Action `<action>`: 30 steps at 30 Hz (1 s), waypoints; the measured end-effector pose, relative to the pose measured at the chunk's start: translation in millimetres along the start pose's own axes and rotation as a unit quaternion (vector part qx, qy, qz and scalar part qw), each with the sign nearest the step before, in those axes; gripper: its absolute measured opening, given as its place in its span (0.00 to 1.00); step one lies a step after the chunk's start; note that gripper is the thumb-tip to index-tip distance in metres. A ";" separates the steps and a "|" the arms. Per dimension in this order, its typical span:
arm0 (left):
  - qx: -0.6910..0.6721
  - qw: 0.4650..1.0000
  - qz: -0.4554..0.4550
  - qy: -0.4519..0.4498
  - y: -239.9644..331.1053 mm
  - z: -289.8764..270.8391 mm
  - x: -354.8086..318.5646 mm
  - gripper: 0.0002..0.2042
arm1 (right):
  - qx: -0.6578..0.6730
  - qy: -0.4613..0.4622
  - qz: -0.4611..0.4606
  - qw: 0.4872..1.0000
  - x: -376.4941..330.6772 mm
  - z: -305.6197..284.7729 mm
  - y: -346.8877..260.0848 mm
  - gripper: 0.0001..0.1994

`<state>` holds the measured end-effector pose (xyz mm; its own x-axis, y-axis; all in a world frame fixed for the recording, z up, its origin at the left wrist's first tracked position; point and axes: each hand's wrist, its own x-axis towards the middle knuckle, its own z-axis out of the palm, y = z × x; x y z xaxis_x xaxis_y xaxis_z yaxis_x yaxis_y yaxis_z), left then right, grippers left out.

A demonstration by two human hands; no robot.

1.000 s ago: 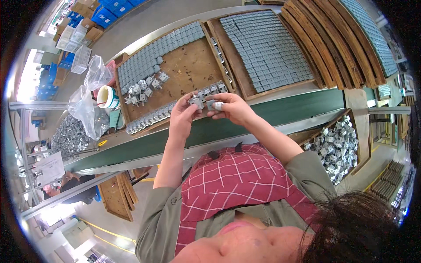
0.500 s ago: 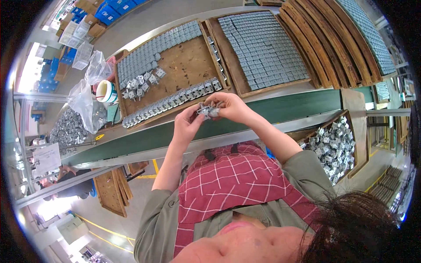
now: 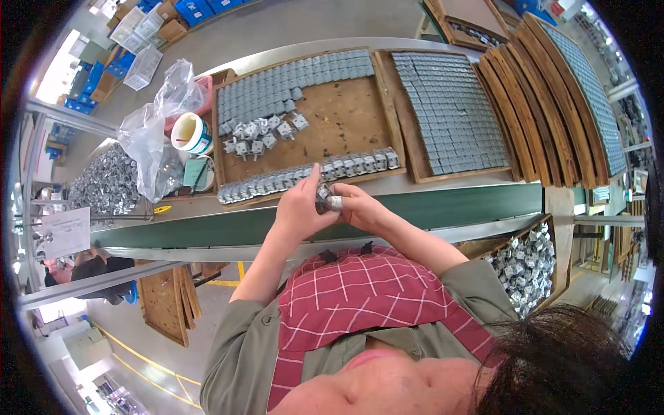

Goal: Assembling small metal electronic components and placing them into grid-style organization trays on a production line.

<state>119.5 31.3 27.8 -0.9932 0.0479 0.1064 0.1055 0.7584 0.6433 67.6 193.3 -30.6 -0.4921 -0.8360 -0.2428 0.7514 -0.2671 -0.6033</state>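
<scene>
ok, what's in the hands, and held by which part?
A small metal part, between the left hand and the right hand. It's mostly covered, so which part is gripped can't be told.

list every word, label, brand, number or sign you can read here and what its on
Nothing reads clearly enough to quote.
White paper sheet: printed lines, too small and blurred.
White bucket: teal label, too small to read.
Blue boxes: pale marks, too blurred to read.
</scene>
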 end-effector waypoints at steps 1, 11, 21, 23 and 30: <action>0.022 1.000 0.009 0.009 -8.2 -5.7 -3.3 0.41 | -0.027 -0.007 0.001 1.000 10.4 3.8 1.8 0.13; 0.086 0.980 0.110 0.144 -107.7 -76.9 8.5 0.27 | -0.495 0.048 -0.002 0.868 122.3 50.7 -51.9 0.22; -0.034 0.998 -0.046 -0.036 -210.4 -163.5 29.7 0.23 | -0.655 0.321 -0.244 0.639 258.9 -47.3 -106.0 0.16; -0.019 0.997 -0.054 -0.055 -220.3 -169.8 29.9 0.24 | -0.621 0.315 -0.249 0.673 257.2 -48.5 -105.4 0.17; 0.108 0.979 0.008 -0.172 -249.4 -166.8 29.5 0.25 | -0.504 0.289 -0.195 0.790 216.3 -57.5 -108.7 0.22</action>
<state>72.2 -265.0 -3.0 -0.9536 0.2480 -0.1706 0.1443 0.8740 0.4640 -145.8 69.0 -61.2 -0.9374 -0.3476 -0.0195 -0.0955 0.3107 -0.9457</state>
